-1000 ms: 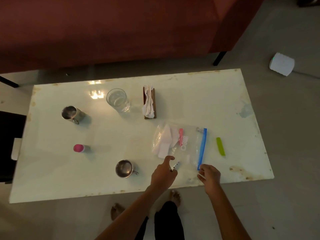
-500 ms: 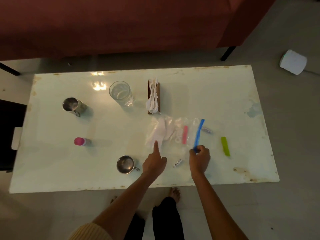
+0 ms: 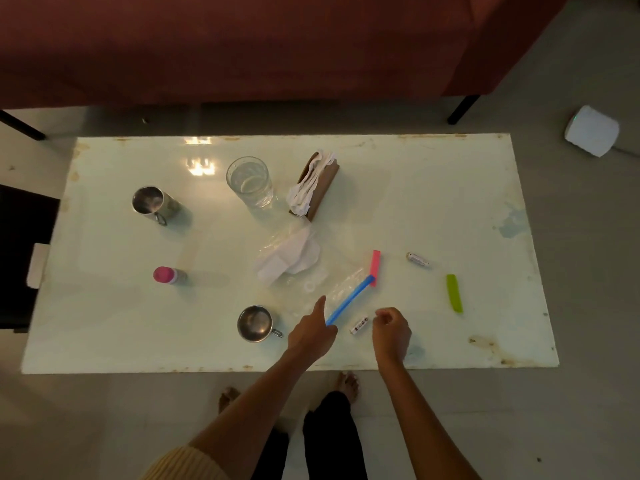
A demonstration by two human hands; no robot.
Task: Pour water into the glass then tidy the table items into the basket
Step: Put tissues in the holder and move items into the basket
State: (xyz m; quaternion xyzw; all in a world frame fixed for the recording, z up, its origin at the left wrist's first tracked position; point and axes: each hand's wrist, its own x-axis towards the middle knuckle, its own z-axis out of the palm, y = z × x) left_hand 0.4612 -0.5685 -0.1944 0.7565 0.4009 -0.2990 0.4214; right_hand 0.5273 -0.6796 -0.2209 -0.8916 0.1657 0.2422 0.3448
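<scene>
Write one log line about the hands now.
left hand: forefinger at clear bag | right hand: curled, above table | glass: holds water | basket: unseen

Right hand has let go of the blue strip, the plastic bag has swung it diagonal, and the left hand now meets its near end.
</scene>
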